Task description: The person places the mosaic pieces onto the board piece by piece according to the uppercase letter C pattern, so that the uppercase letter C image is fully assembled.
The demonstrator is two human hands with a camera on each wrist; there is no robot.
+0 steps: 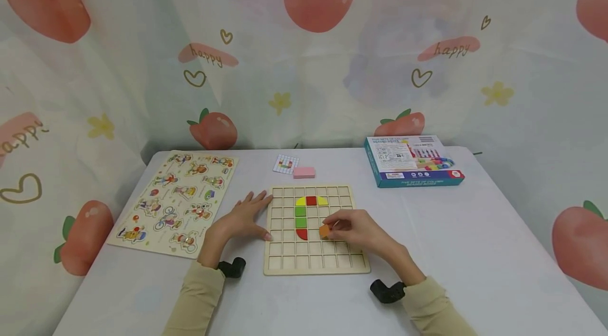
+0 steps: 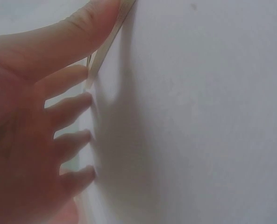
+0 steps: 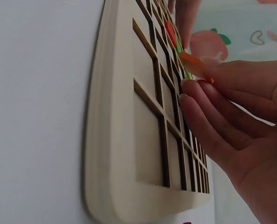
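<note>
A square wooden grid board point(image 1: 285, 264) lies on the white table. Set in its cells are yellow quarter-round pieces, a red square tile point(image 1: 311, 201), green square tiles point(image 1: 301, 217) and a red quarter-round piece point(image 1: 302, 233). Between thumb and fingers my right hand point(image 1: 356, 228) pinches an orange tile point(image 1: 324, 231), tilted over the cells right of the red quarter-round; the right wrist view also shows this orange tile point(image 3: 194, 64). With fingers spread, my left hand point(image 1: 244, 218) touches the board's left edge; its thumb point(image 2: 82, 28) meets the edge in the left wrist view.
A picture puzzle board point(image 1: 176, 201) lies at the left. Behind the grid board are a small patterned card point(image 1: 286, 164) and a pink block point(image 1: 304, 172). At the back right lies a teal-edged box point(image 1: 413, 162). A printed cloth hangs behind the table.
</note>
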